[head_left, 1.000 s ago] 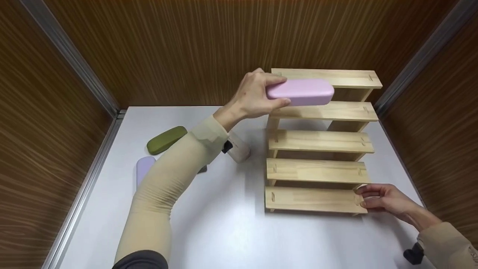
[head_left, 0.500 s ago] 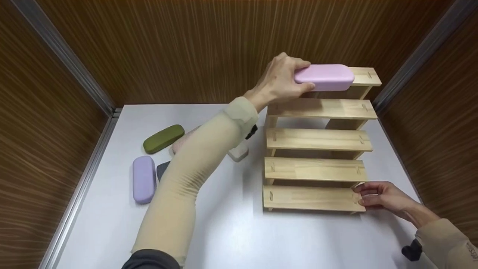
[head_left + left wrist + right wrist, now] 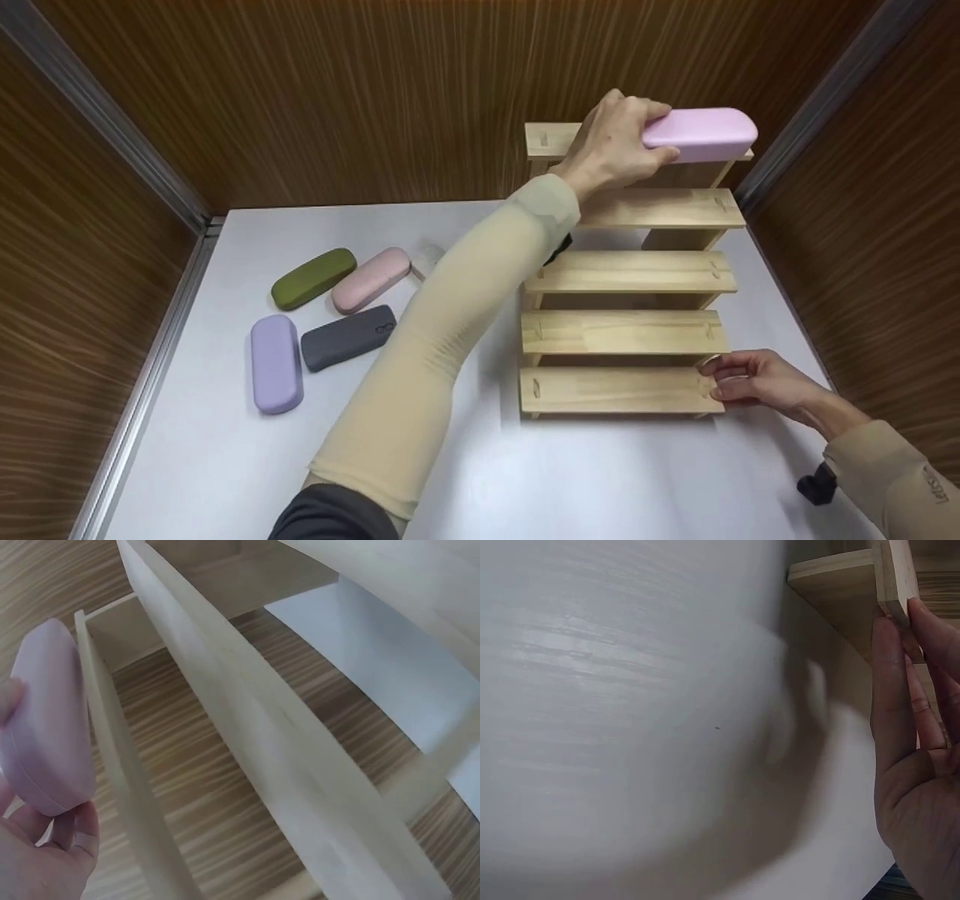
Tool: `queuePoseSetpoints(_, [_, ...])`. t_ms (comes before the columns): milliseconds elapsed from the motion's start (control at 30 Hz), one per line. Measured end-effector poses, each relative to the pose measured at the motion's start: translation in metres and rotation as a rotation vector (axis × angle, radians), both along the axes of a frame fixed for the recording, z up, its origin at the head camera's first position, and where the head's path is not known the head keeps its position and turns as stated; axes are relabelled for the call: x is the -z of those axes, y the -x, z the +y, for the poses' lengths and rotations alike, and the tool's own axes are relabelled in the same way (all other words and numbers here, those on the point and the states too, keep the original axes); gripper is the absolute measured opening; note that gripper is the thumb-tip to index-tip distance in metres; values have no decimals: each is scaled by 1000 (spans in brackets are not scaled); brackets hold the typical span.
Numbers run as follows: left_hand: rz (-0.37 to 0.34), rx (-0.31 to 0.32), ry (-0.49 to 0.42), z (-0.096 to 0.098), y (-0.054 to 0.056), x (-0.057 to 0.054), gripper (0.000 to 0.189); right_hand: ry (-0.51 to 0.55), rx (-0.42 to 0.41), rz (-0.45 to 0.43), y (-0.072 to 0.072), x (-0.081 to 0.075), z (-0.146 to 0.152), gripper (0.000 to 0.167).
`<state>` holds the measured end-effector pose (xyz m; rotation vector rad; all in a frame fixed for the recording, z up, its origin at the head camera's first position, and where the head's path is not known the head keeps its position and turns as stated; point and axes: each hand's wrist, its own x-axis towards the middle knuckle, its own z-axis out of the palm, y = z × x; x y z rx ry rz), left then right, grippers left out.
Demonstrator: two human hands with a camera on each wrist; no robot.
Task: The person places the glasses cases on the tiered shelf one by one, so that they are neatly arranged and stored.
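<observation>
My left hand (image 3: pixel 619 142) grips a glossy pink glasses case (image 3: pixel 701 135) by its left end, thumb on the near side. The case is at the right part of the top tier of a stepped wooden shelf (image 3: pixel 622 330). In the left wrist view the pink case (image 3: pixel 49 712) lies close beside a thin shelf edge; whether they touch I cannot tell. My right hand (image 3: pixel 769 386) pinches the right end of the lowest shelf board. The right wrist view shows thumb and fingers (image 3: pixel 892 682) on either side of that board's corner (image 3: pixel 895 585).
On the white table (image 3: pixel 202 465), left of the shelf, lie glasses cases: olive green (image 3: pixel 313 278), pale pink (image 3: pixel 371 280), lilac (image 3: pixel 276 364) and dark grey (image 3: pixel 346 337). A whitish one (image 3: pixel 427 260) is partly behind my left sleeve. Wood-grain walls (image 3: pixel 337 97) enclose the table.
My left hand has carried the pink glasses case rightward and farther back, from above the second tier to the top tier's right end. My right hand keeps its pinch on the lowest board.
</observation>
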<state>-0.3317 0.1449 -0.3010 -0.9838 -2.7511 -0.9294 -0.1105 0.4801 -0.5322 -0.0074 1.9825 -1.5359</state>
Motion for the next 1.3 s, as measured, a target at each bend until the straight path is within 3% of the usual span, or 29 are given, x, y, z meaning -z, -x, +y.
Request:
queuePoseSetpoints(400, [-28, -62, 41, 25, -1, 3, 59, 9, -5, -11, -9, -2, -5, 31])
queuePoseSetpoints(667, [-31, -45, 44, 36, -8, 10, 61, 12, -3, -15, -14, 0, -2, 31])
queuePoseSetpoints(967, [-67, -82, 72, 35, -4, 15, 66, 42, -21, -2, -14, -1, -3, 32])
queuePoseSetpoints(1300, [-68, -44, 7, 10, -1, 23, 65, 53, -48, 2, -4, 0, -7, 32])
